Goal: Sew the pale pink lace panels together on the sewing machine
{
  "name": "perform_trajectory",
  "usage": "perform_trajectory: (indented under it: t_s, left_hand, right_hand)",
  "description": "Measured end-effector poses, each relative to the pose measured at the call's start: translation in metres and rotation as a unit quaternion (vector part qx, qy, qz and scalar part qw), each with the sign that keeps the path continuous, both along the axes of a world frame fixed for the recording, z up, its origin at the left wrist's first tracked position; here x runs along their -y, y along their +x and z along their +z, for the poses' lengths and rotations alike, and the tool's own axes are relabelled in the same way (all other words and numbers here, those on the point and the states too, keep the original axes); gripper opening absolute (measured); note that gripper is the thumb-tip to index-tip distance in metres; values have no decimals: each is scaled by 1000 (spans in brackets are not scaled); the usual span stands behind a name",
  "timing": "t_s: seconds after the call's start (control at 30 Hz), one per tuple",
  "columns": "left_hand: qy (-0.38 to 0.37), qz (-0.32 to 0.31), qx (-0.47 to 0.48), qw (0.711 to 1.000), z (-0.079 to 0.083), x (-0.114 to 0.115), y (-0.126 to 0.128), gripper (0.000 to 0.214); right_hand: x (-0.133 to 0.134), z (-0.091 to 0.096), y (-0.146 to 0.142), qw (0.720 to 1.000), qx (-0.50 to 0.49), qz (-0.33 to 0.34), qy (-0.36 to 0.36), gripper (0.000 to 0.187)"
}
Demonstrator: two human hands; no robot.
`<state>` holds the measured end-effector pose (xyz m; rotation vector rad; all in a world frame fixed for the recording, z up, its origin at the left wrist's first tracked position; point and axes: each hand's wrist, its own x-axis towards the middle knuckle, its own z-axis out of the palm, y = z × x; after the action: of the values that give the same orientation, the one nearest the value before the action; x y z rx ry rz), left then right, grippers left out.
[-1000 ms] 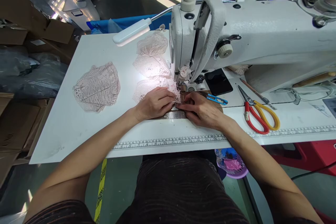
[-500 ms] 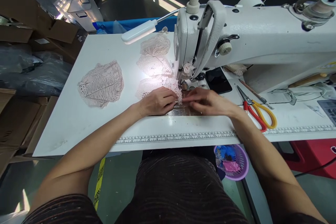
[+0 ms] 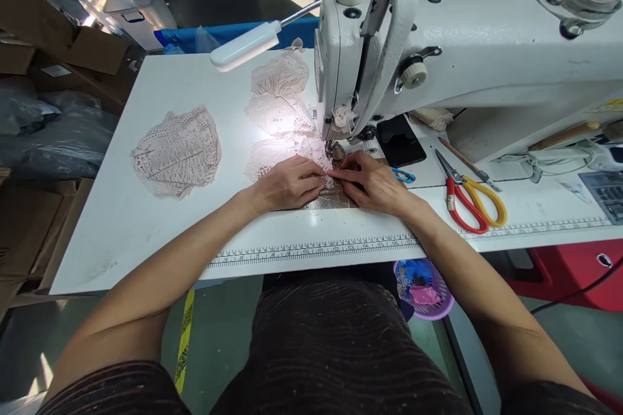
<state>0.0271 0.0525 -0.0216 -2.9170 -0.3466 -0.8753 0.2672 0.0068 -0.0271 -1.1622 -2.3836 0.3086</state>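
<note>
A white sewing machine (image 3: 438, 58) stands on the white table (image 3: 146, 227). Under its presser foot (image 3: 335, 150) lies a pale pink lace piece (image 3: 272, 159), joined to more lace pieces (image 3: 280, 94) trailing behind the needle. My left hand (image 3: 287, 183) lies on the lace just left of the foot, fingers curled and pressing it down. My right hand (image 3: 372, 181) rests just right of the foot, fingertips pinching the lace edge at the needle plate. The two hands nearly touch.
A separate stack of lace (image 3: 178, 150) lies at the table's left. Red-and-yellow scissors (image 3: 467, 198), blue thread snips (image 3: 403, 175) and a black phone (image 3: 400, 141) lie right of the needle. A lamp (image 3: 246, 45) hangs over the lace. A purple basket (image 3: 423, 288) sits below the table.
My right hand lifted off the plate half a second ago and has come back down beside the foot. The left hand stayed on the lace. The view shifted slightly.
</note>
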Motion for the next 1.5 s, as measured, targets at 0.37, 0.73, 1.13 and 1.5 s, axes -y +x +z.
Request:
perform_trajectory:
  t_s: [0.37, 0.73, 1.13, 1.5]
  left_hand:
    - [27, 29, -94, 995, 15, 13, 0, 19]
    - [15, -4, -124, 992, 24, 0, 2, 22]
    - [-21, 7, -99, 995, 14, -5, -2, 26]
    - [-30, 17, -108, 994, 14, -9, -2, 32]
  right_hand:
    - [2, 6, -2, 997, 66, 18, 36, 38]
    - [4, 13, -6, 995, 100, 2, 16, 39]
    - [-1, 19, -17, 987, 157, -35, 20, 39]
    - [-6, 18, -21, 983, 173, -66, 0, 41]
